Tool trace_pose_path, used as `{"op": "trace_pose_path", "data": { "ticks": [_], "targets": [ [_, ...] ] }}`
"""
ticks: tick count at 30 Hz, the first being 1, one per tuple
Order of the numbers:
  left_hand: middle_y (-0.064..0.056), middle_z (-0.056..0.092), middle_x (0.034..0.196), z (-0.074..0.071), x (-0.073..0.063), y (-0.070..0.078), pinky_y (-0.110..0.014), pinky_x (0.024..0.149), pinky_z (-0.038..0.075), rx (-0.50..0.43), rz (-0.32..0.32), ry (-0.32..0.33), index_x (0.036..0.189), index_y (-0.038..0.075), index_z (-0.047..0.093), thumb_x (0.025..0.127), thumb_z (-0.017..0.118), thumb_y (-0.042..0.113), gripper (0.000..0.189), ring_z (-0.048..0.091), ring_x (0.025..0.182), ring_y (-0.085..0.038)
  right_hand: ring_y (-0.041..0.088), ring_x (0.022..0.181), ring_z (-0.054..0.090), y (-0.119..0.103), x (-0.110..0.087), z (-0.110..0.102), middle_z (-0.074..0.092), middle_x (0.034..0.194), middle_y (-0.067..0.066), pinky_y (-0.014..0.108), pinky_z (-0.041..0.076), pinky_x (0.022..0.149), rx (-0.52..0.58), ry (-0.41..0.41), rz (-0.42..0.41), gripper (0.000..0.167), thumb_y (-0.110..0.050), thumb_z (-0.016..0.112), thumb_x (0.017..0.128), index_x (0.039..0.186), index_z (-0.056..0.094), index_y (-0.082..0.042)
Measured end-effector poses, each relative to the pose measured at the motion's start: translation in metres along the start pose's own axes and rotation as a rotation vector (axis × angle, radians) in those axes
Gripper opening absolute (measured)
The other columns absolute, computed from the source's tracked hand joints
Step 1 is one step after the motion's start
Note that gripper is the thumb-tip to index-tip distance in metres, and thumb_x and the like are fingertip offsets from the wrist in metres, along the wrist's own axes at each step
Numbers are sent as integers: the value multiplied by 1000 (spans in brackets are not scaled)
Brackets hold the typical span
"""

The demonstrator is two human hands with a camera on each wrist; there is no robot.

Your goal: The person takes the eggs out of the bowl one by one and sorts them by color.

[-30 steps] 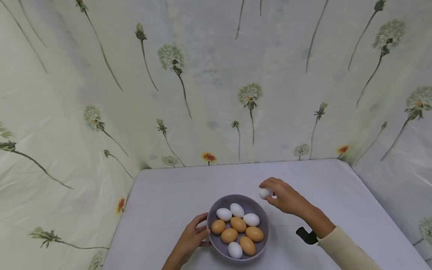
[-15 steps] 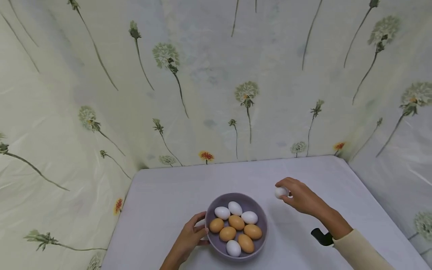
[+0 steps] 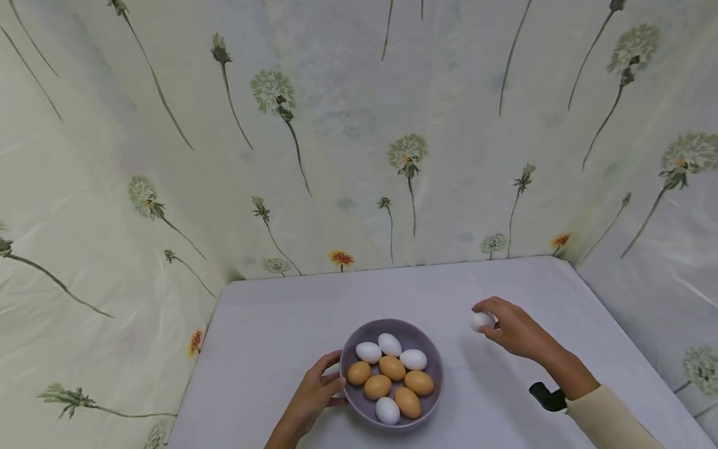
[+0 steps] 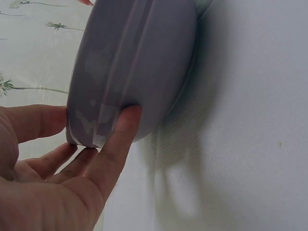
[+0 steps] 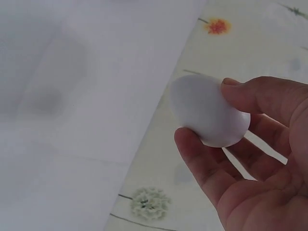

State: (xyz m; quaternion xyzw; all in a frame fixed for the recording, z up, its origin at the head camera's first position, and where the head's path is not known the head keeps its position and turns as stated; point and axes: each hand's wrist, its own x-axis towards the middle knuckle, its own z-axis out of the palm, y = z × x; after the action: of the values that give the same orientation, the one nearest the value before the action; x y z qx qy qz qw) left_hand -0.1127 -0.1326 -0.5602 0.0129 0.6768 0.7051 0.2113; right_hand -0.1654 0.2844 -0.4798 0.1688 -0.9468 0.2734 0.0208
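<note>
A purple-grey bowl (image 3: 416, 337) stands on the white-covered table, with several brown eggs (image 3: 419, 383) and several white eggs (image 3: 413, 359) inside. My left hand (image 3: 314, 393) holds the bowl at its left side. The left wrist view shows the thumb at the rim and the fingers against the outer wall (image 4: 139, 57). To the right of the bowl, my right hand (image 3: 517, 330) pinches a white egg (image 5: 207, 108) between thumb and fingertips. That egg is raised over the table, and its shadow falls below.
The pale table cover (image 3: 280, 324) stretches around the bowl to the back edge. Curtains printed with dandelions (image 3: 348, 156) enclose the table at the back and both sides. A black wrist strap piece (image 3: 546, 397) hangs under the right forearm.
My right hand has moved right with the white egg, farther from the bowl. The left hand keeps its hold on the bowl, and the head view has shifted slightly.
</note>
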Motion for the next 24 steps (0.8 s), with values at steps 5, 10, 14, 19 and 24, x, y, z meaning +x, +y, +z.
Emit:
{"op": "trace_pose_path", "data": {
  "ticks": [5,10,14,19,24],
  "targets": [
    [-28,25,159,0,0,0,-42,83,63,-3,-2,-1,153,2,32,98,56,1,61,50,134,-46,32,102,64,6,-3,2,65,118,20,40,60,74,19,-3,34,34,-3,75,84,117,65,2],
    [-29,25,159,-1,1,-1,-43,83,63,1,-2,-4,154,2,32,97,56,1,61,49,134,-46,34,104,64,14,-6,5,64,118,21,42,61,76,24,-6,61,35,-4,75,84,116,64,3],
    [-28,25,159,-1,1,-1,-42,84,63,-2,-7,0,154,2,32,97,56,1,61,49,134,-46,34,105,63,21,-8,7,64,120,21,43,61,77,27,-13,86,35,-5,75,85,117,64,2],
    [-29,25,159,0,1,0,-42,84,63,-8,-16,8,153,2,33,97,56,1,61,48,134,-46,34,105,63,28,-10,12,64,120,21,47,60,79,28,-32,115,36,-6,76,84,118,64,1],
    [-29,24,159,0,1,-1,-43,84,63,-9,-11,7,153,2,32,97,57,1,62,48,135,-47,34,106,63,36,-13,19,65,119,21,47,60,81,21,-50,131,36,-7,76,84,117,65,1]
  ]
}}
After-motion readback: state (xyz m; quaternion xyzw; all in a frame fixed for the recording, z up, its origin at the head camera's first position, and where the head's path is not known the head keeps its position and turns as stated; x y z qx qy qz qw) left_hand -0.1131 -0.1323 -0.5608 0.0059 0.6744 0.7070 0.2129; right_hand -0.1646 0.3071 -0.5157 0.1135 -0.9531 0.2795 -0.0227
